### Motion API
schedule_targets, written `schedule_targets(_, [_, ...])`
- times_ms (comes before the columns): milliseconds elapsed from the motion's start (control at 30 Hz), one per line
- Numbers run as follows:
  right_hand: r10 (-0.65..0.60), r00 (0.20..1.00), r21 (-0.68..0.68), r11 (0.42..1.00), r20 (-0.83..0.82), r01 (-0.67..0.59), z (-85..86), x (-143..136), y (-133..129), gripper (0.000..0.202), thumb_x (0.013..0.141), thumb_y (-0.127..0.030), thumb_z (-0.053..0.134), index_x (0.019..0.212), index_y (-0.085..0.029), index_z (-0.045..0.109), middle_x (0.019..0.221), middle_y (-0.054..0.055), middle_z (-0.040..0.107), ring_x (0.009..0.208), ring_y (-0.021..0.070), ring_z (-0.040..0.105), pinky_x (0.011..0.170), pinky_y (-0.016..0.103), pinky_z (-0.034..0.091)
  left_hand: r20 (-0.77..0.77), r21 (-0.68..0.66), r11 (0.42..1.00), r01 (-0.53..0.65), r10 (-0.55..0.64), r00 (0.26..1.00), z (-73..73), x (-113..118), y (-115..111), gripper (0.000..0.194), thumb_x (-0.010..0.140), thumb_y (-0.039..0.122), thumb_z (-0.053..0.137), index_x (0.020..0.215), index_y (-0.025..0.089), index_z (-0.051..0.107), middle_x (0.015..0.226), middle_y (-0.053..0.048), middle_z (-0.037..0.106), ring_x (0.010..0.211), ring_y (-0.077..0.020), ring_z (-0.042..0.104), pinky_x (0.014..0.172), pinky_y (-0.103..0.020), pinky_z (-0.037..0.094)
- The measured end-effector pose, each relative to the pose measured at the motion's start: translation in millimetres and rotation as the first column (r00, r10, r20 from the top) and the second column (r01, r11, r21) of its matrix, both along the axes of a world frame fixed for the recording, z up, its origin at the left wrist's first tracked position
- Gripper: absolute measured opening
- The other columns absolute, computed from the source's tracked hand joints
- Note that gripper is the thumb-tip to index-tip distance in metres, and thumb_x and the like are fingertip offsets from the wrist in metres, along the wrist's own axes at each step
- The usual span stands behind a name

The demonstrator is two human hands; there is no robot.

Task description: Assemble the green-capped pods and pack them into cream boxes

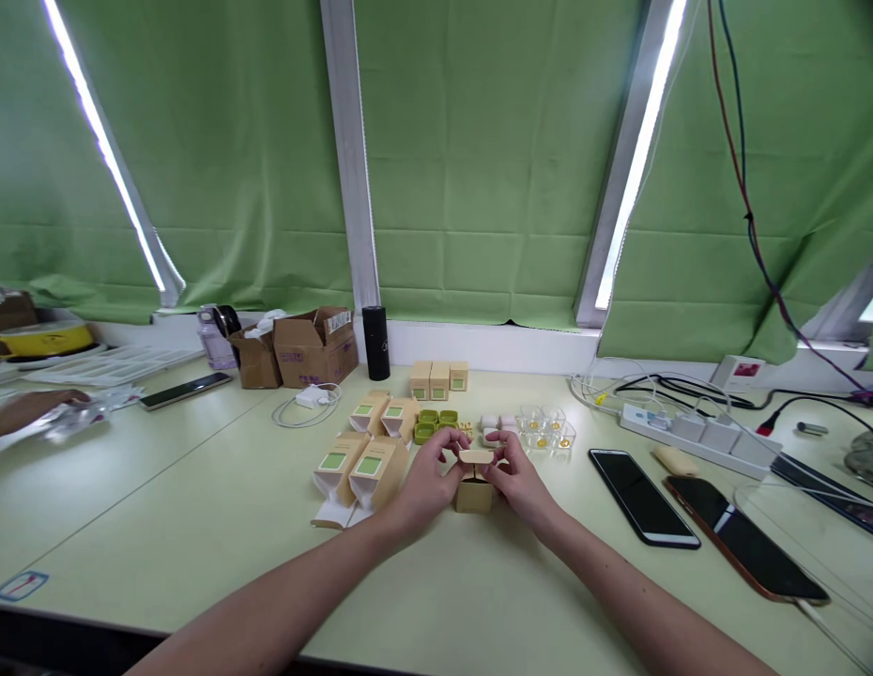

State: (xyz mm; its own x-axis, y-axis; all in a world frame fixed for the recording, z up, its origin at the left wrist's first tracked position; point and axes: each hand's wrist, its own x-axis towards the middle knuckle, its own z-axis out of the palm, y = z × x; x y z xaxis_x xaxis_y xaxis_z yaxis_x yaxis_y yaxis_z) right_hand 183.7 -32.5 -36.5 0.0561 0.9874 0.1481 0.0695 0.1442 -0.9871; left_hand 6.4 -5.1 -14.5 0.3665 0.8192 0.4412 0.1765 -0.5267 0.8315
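At the lower middle of the frame we see the small carton (473, 498) upright on the table (436, 601), between the two hands. The left hand (431, 477) has its fingertips together on the carton's upper left edge, and the right hand (519, 479) likewise grips its upper right. The top flap (477, 457) stands raised, so we judge this carton partly folded, its closing not yet done.

Left of the hands, left of centre in the frame, we count four labelled cartons (378, 469) tipped over; the nearer two show white-lined openings towards us, and we take the whole group as unfinished.

Just beyond the hands, near the middle of the frame, we find loose pieces: four green cups (423, 432), small yellow bits (466, 430), pale pieces (508, 422) partly behind the right hand, and, right of these, clear cups (567, 435). These lie outside any carton, so we count them as left over for now.

Farther back, above the green cups in the frame, three upright cartons (440, 380) stand side by side with their tops seemingly closed. We judge those three done. Whether anything lies inside any carton, we cannot tell.
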Motion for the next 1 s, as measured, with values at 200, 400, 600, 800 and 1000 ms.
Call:
schedule_targets(200, [-0.047, 0.986, 0.103, 0.994, 0.158, 0.031, 1.6, 3.7, -3.6, 0.040, 0.081, -0.037, 0.064, 0.116, -0.025, 0.048, 0.089, -0.004, 0.046, 0.064, 0.0129, 0.048, 0.062, 0.029, 0.041, -0.026, 0.052, 0.999, -0.010, 0.011, 1.000, 2.7, -1.0, -1.8, 0.014, 0.079, 0.012, 0.058, 0.088, 0.022, 0.060, 0.102, -0.004, 0.069, 0.100, -0.0221, 0.062, 0.087, -0.035, 0.043])
schedule_targets(400, [-0.138, 0.939, 0.328, 0.944, 0.315, 0.029, 14.1, 12.7, -13.2, 0.021, 0.087, -0.023, 0.054, 0.108, -0.024, 0.055, 0.088, 0.000, 0.049, 0.072, 0.0165, 0.050, 0.065, 0.031, 0.043, -0.055, 0.085, 0.996, -0.025, 0.030, 0.998, 4.5, -2.2, -1.9, 0.012, 0.080, 0.012, 0.057, 0.086, 0.022, 0.061, 0.103, -0.004, 0.071, 0.100, -0.0220, 0.064, 0.087, -0.035, 0.044])
schedule_targets(600, [-0.337, 0.764, 0.596, 0.799, 0.549, -0.076, 27.5, 12.5, -29.8, 0.010, 0.088, -0.018, 0.055, 0.096, -0.024, 0.053, 0.087, 0.002, 0.056, 0.079, 0.0201, 0.052, 0.070, 0.034, 0.040, -0.063, 0.126, 0.992, -0.013, 0.021, 0.998, 3.4, -3.2, -0.8, 0.015, 0.079, 0.011, 0.056, 0.087, 0.022, 0.061, 0.100, -0.004, 0.070, 0.098, -0.0215, 0.063, 0.088, -0.035, 0.047])
schedule_targets(800, [-0.353, 0.698, 0.559, 0.825, 0.624, -0.082, 27.2, 10.3, -30.4, 0.016, 0.085, -0.014, 0.056, 0.095, -0.025, 0.051, 0.086, 0.004, 0.059, 0.079, 0.0225, 0.055, 0.067, 0.034, 0.039, -0.048, 0.162, 0.987, 0.020, -0.013, 0.999, 9.2, -6.6, -2.8, 0.021, 0.077, 0.008, 0.051, 0.089, 0.022, 0.061, 0.109, -0.006, 0.068, 0.109, -0.0234, 0.062, 0.098, -0.039, 0.048])
schedule_targets(1000, [-0.344, 0.686, 0.553, 0.827, 0.641, -0.102, 26.9, 10.0, -30.5, 0.017, 0.083, -0.013, 0.056, 0.095, -0.025, 0.051, 0.086, 0.004, 0.059, 0.078, 0.0223, 0.055, 0.067, 0.034, 0.039, -0.102, 0.328, 0.944, 0.027, 0.007, 0.995, 23.4, -16.3, -7.7, 0.027, 0.075, 0.005, 0.050, 0.091, 0.023, 0.061, 0.108, -0.008, 0.065, 0.112, -0.0269, 0.059, 0.101, -0.044, 0.047])
